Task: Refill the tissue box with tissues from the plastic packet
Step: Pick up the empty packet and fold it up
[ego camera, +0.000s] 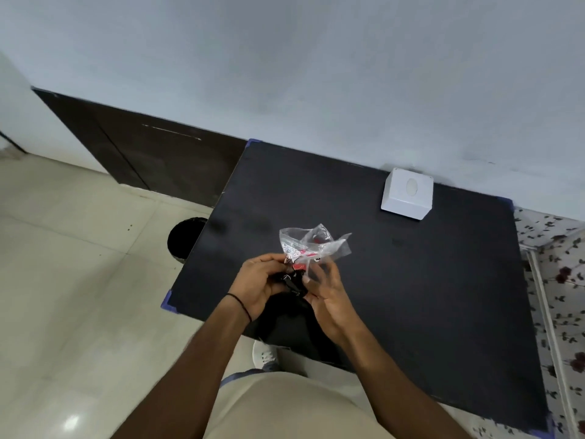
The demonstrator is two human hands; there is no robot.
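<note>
While I monitor the head view, the largest surface I register is the pale wall (316, 74), which fills the upper half. Below it to the left lies the cream tiled floor (63, 280), with a dark brown panel (142, 153) running along the base of the wall. The black table (411, 280) occupies the centre and right, its far edge against the wall and its corners marked with blue tape. A floral-patterned cloth (557, 280) shows beyond the right edge of the table. A round black bin (182, 237) stands on the floor, partly hidden by the left edge of the table.

The white tissue box (406, 194) sits on the far right part of the table, close to the wall, with its oval slot facing up. It is well apart from both hands.

Both forearms reach in from the bottom of the view over the near left part of the table. The left hand (262, 280) is curled, its fingers pinching the lower left part of the clear plastic packet (313, 245); a thin black band circles that wrist. The right hand (326, 289) is half open, its fingers touching the lower right side of the packet. The packet is crumpled, raised above the table between the hands, and carries red print. A small black object (294, 282) sits between the two palms; I cannot tell what it is. A white shoe (266, 356) shows on the floor below the near edge of the table.
</note>
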